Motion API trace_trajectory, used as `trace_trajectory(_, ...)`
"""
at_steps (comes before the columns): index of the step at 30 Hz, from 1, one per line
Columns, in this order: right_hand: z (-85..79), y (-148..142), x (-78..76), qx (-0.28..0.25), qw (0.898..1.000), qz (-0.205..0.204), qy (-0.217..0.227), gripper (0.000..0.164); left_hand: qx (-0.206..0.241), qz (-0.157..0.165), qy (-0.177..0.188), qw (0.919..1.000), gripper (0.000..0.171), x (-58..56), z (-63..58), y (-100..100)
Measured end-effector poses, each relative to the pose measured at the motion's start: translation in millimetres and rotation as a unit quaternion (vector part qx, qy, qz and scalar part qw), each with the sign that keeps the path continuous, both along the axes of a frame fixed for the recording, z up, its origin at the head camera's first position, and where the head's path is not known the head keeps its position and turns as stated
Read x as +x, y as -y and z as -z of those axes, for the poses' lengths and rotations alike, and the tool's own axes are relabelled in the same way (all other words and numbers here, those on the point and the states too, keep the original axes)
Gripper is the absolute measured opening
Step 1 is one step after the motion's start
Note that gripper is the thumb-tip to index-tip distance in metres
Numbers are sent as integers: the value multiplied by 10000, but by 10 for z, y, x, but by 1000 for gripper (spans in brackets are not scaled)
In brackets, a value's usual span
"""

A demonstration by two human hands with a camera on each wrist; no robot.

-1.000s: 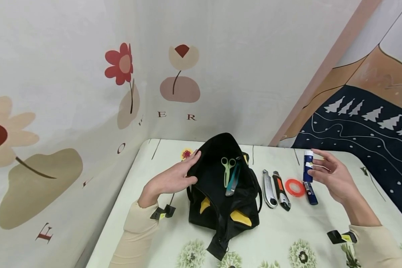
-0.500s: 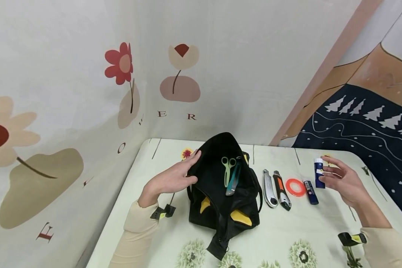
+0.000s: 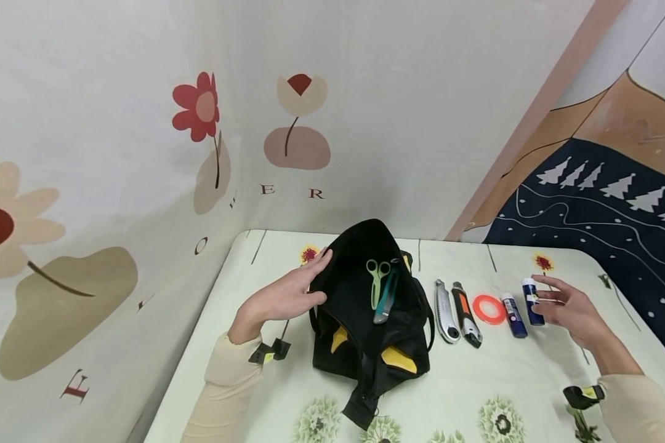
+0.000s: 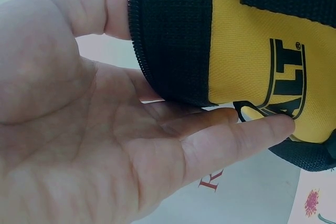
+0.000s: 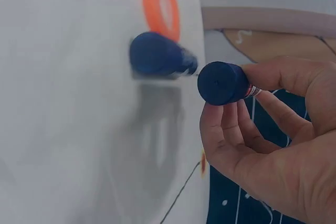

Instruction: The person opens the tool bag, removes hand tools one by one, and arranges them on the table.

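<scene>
A black and yellow zippered tool bag (image 3: 338,360) lies with its mouth gaping on the table. My left hand (image 3: 285,295) grips its left edge, thumb at the zipper and fingers along the yellow outer side (image 4: 252,51). Inside the bag show light green scissors (image 3: 375,289) and a teal utility knife (image 3: 385,298). Between thumb and fingertips, my right hand (image 3: 573,311) pinches a blue glue stick (image 3: 532,303) with a white end, held nearly upright. Its blue base (image 5: 221,83) faces the right wrist camera. A second glue stick (image 3: 513,317) lies just left of it.
Right of the bag, a silver utility knife (image 3: 446,314) and a black and orange utility knife (image 3: 466,317) lie side by side. An orange ring (image 3: 489,309) lies between them and the glue sticks. Printed cloth walls (image 3: 421,123) rise behind the table (image 3: 465,394).
My right hand has carried its glue stick rightward, away from above the second one, then down and nearer. The left hand and the bag keep their places.
</scene>
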State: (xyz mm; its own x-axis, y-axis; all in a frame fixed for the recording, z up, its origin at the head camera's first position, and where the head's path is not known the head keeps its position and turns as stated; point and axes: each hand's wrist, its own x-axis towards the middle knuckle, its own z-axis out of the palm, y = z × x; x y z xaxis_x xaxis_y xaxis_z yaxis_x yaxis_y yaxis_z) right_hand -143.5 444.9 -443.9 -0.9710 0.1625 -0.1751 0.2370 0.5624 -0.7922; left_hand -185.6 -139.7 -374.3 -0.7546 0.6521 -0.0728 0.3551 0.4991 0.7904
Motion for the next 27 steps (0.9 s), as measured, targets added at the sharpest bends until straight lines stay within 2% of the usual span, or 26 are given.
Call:
trace_trajectory(12,176,-66,-133,745,9964,-151,365,78,-11,-29,23,10000,85,2,5,1)
trace_trajectory(23,210,-40,-137,851,9947,-239,529,73,-13,6,70,10000,85,1,-16,-13)
trace_trajectory(27,213,-43,-154,894,9937,-145,668,72,-23,4,53,10000,85,1,-17,-9)
